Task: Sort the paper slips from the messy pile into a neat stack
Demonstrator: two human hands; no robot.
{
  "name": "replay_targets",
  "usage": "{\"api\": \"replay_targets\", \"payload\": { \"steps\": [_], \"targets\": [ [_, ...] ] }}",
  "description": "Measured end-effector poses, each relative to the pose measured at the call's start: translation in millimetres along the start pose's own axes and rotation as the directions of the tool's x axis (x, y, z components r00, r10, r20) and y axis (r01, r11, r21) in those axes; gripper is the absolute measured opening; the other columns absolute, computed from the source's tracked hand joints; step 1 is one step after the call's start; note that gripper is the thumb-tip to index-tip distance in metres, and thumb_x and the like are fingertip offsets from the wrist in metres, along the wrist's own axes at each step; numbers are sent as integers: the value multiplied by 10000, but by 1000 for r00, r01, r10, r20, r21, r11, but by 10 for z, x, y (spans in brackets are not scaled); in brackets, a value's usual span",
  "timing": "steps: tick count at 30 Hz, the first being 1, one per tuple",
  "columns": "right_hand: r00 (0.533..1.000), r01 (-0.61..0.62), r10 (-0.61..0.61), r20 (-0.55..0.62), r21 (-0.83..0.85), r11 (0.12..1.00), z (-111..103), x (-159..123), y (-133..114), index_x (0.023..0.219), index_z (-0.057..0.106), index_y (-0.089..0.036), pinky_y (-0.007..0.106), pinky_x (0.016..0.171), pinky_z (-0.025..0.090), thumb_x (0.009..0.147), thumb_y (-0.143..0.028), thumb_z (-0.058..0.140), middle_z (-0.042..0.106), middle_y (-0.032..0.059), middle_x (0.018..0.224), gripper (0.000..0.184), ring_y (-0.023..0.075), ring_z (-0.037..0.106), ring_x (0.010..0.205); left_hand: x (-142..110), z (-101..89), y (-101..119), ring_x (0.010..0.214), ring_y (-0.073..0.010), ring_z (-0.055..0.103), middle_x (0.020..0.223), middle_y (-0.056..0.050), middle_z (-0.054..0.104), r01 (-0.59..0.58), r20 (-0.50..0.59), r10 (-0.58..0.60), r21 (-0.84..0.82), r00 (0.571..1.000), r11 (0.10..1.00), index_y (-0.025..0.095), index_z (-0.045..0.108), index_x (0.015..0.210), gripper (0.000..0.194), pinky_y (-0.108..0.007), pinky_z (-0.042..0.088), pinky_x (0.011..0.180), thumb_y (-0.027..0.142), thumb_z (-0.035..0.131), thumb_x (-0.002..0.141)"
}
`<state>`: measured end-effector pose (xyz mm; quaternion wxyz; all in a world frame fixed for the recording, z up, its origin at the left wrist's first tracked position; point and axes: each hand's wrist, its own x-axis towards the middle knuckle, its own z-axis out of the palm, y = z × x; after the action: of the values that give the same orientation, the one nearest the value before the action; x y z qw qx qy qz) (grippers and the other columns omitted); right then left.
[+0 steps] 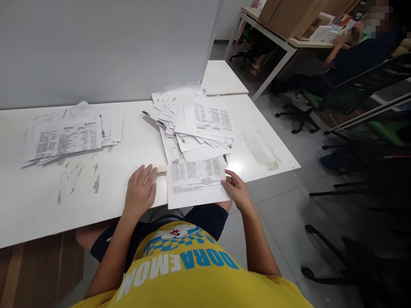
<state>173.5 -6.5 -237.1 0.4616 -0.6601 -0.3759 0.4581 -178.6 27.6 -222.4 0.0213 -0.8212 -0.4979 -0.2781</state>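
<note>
My right hand (pixel 236 190) pinches the right edge of a printed sheet of paper (pixel 195 188), which has a table of figures and an oval stamp. The sheet's lower edge reaches past the table's front edge. My left hand (pixel 140 190) lies on the white table with its fingers stretched out. Its fingertips are at the end of a short, pale strip (pixel 162 170), whose other end meets the sheet's left edge; the kind of strip is unclear. Behind the sheet, a messy pile of papers (pixel 205 124) covers part of the table.
To the left is another stack of printed papers (pixel 69 139). A grey partition (pixel 102 47) stands along the table's back. Beige marks (pixel 263 149) stain the right end. Across the floor, a person (pixel 362 55) sits by a desk with a cardboard box (pixel 289 17); office chairs (pixel 346 90) stand nearby.
</note>
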Motion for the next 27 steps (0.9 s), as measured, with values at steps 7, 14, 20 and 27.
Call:
{"api": "replay_targets", "payload": {
  "steps": [7, 14, 20, 27],
  "targets": [
    [1000, -26, 27, -14, 31, 999, 48, -25, -67, 1196, 606, -206, 360, 719, 529, 693, -444, 738, 709, 27, 833, 572, 217, 667, 797, 12, 78, 29, 1439, -297, 387, 1521, -99, 466, -13, 116, 11, 24, 993, 1000, 228, 391, 1506, 570, -511, 327, 1175, 222, 439, 939],
    [998, -65, 64, 20, 83, 994, 168, -14, -39, 1192, 599, -216, 387, 803, 539, 705, -415, 727, 741, 40, 902, 541, 236, 692, 895, -21, 134, -54, 1480, -259, 316, 1535, -94, 440, -56, 91, 55, 7, 994, 998, 186, 395, 1502, 634, -497, 312, 1204, 45, 337, 886],
    [996, -70, 63, 66, 116, 991, 190, 16, -42, 1167, 601, -224, 407, 836, 534, 721, -404, 717, 756, 54, 965, 495, 235, 698, 878, -38, 203, -78, 1461, -273, 352, 1498, -94, 488, -73, 98, 68, 46, 993, 996, 182, 451, 1471, 666, -505, 317, 1200, 9, 342, 838],
    [998, -25, 19, 64, 98, 995, 282, 30, -79, 1153, 604, -188, 359, 775, 518, 694, -440, 718, 754, 66, 926, 536, 227, 686, 846, -7, 231, -33, 1416, -341, 413, 1444, -175, 526, -134, 52, 127, 170, 991, 976, 78, 518, 1410, 552, -503, 380, 1157, 78, 427, 865]
  ]
}}
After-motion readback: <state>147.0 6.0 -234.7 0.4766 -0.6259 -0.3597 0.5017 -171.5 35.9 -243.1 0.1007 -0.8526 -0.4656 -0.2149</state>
